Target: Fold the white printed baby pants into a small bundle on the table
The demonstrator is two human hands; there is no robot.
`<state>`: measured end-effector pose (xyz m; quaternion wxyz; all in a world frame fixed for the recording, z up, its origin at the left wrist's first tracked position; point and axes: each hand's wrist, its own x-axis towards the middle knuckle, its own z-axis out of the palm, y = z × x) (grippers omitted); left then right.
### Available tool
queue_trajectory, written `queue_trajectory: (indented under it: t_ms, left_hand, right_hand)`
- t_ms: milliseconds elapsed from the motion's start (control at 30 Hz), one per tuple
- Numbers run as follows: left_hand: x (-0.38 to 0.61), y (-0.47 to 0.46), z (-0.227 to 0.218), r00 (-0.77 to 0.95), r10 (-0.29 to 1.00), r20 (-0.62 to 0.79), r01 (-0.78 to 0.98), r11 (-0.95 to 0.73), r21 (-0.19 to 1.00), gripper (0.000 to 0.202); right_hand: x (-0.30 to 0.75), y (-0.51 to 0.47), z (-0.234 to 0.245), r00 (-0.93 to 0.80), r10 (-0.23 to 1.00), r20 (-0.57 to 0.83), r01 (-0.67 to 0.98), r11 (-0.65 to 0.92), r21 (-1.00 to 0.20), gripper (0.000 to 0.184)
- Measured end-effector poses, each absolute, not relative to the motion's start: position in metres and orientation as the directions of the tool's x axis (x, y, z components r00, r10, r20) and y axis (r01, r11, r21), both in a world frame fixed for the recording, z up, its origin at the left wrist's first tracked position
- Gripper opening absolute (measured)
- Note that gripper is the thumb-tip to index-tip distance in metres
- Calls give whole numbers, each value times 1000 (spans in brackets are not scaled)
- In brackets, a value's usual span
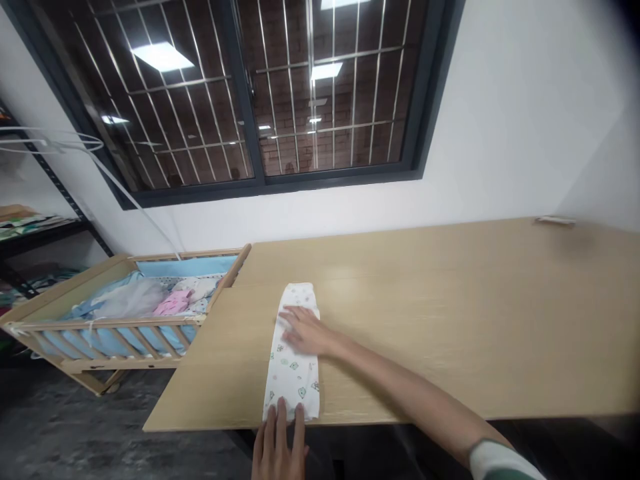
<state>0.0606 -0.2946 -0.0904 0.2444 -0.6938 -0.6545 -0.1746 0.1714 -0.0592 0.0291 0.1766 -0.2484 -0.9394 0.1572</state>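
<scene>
A long, narrow piece of folded white cloth (293,370) with small green printed figures lies flat on the wooden table (425,320), its near end at the front edge. My right hand (304,330) rests on the upper part of the cloth with its fingers spread toward the left. At the near end, my left hand (280,443) lays its outstretched fingertips on the cloth by the table edge. Neither hand grips anything. What kind of baby item the folded cloth is, I cannot make out.
A wooden crib (130,327) with blue lining stands left of the table, holding a pink cloth (174,302) and other fabrics. A shelf with folded textiles (35,225) is at far left. A small flat object (555,220) lies at the table's far right corner, below the wall.
</scene>
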Motion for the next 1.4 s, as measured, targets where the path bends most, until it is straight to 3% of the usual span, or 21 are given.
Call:
queue_trajectory:
  t_ms: [67, 133, 200, 300, 367, 433, 567, 667, 800, 933, 1100, 1200, 1300, 1400]
  left_hand:
    - [44, -293, -83, 174, 802, 572, 984, -122, -127, 49]
    - [26, -290, -71, 266, 781, 565, 963, -243, -117, 45]
    - [13, -287, -58, 311, 770, 557, 942, -329, -71, 45]
    - [9, -287, -40, 306, 762, 571, 923, -383, 17, 51]
    - [13, -292, -28, 297, 763, 574, 902, -421, 94, 51]
    - [18, -299, -16, 306, 788, 535, 851, -478, 217, 44]
    - [23, -307, 20, 278, 868, 413, 737, -468, 487, 27]
    - [20, -288, 53, 220, 877, 426, 691, -449, 566, 24]
    - [13, -219, 91, 139, 880, 453, 739, -397, 544, 25]
    - [11, -132, 103, 22, 951, 309, 847, -182, 500, 27]
    - [23, -68, 89, -34, 974, 226, 901, -68, 428, 26]
    - [35, -74, 76, -76, 966, 246, 931, -20, 365, 30]
    - [52, -114, 55, -107, 950, 293, 951, 12, 309, 38]
    - [73, -170, 22, -65, 930, 363, 977, -15, 213, 39]
  right_hand:
    - [192, -105, 32, -865, 453, 216, 334, 841, -425, 43]
    - [213, -145, 32, -875, 449, 180, 336, 832, -441, 43]
    - [230, -175, 27, -882, 438, 173, 346, 852, -392, 47]
    - [246, -203, 15, -879, 435, 194, 381, 887, -262, 28]
    - [252, -215, 10, -867, 449, 217, 401, 886, -234, 28]
    - [259, -224, 15, -852, 467, 236, 395, 870, -294, 31]
    - [276, -233, 56, -812, 547, 204, 376, 757, -535, 26]
    - [279, -216, 94, -783, 590, 196, 358, 685, -634, 25]
    - [259, -153, 110, -701, 640, 314, 338, 686, -644, 25]
    - [222, -67, 83, -513, 752, 414, 391, 634, -667, 22]
    - [191, 0, 45, -423, 874, 241, 611, 471, -637, 15]
    - [190, 7, 36, -406, 888, 215, 652, 446, -613, 20]
    - [196, -7, 37, -459, 842, 282, 636, 533, -558, 33]
    - [197, -37, 42, -697, 630, 342, 470, 762, -445, 45]
